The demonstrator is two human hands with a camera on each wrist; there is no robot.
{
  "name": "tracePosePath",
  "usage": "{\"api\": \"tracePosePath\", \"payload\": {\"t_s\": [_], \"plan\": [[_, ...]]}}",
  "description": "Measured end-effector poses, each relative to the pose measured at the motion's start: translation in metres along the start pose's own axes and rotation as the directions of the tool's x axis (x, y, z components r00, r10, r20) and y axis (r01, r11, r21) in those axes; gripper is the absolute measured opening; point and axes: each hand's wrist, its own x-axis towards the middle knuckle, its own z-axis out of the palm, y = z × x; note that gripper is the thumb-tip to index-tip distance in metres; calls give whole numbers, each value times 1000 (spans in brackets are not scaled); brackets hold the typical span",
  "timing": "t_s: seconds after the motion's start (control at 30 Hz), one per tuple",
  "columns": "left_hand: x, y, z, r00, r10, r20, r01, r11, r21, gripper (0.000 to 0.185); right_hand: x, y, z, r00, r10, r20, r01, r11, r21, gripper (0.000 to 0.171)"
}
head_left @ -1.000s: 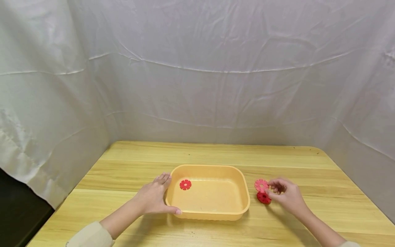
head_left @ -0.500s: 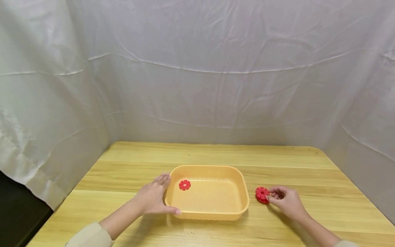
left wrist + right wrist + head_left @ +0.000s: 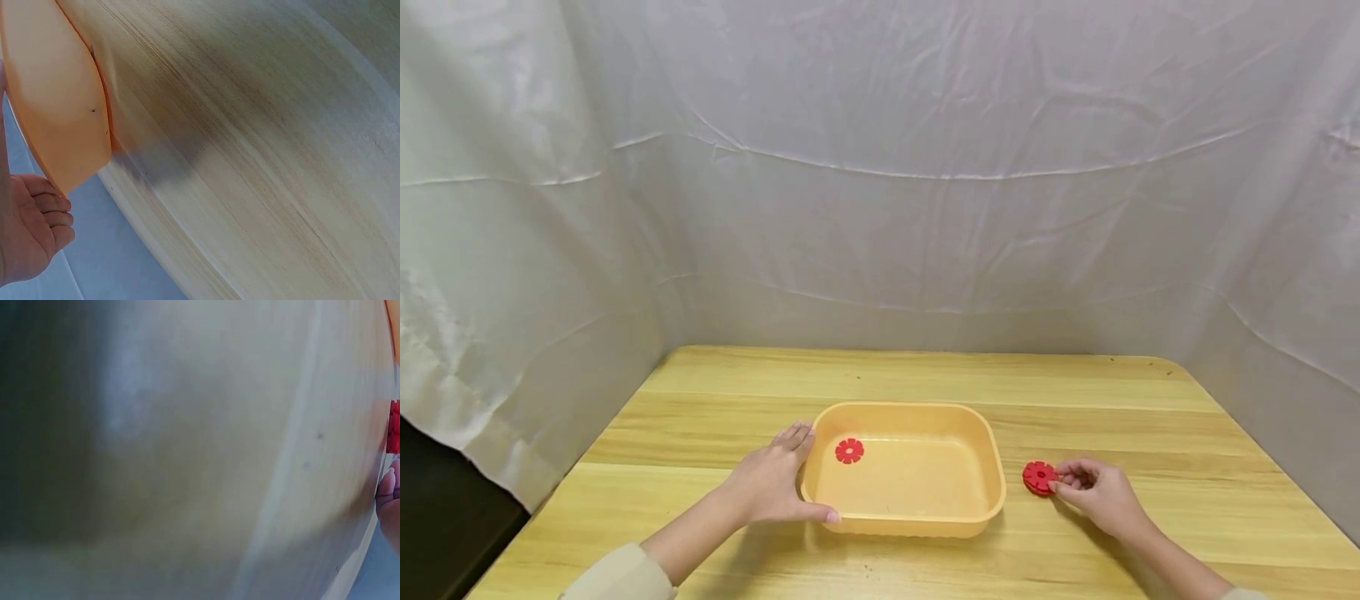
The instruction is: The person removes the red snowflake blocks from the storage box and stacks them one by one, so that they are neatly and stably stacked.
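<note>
A yellow-orange plastic basin (image 3: 917,527) stands on the wooden table. My left hand (image 3: 775,477) holds it at its left end, thumb along the near rim and fingers at the left wall; the left wrist view shows curled fingers (image 3: 57,219) by the basin's edge. One red notched snowflake disc (image 3: 849,451) lies flat inside, near the left. To the right of the basin, my right hand (image 3: 1099,493) pinches the right edge of a red snowflake disc (image 3: 1040,476), which lies over another. Red notched edges of the stack (image 3: 394,427) show in the right wrist view.
The wooden table (image 3: 737,417) has rounded far corners. A pale grey curtain (image 3: 925,250) hangs behind it and along both sides. A dark area (image 3: 445,508) shows beyond the table at lower left.
My right hand has brought the raised disc down onto the other red disc, so the two now overlap as a stack. The left hand and basin have stayed in place.
</note>
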Motion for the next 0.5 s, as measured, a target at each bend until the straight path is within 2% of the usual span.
{"api": "tracePosePath", "payload": {"t_s": [0.5], "plan": [[0,-1,0,1000,5,-7,-5,1000,-5,116,0,0,-1,999,9,35,-9,1000,5,21]]}}
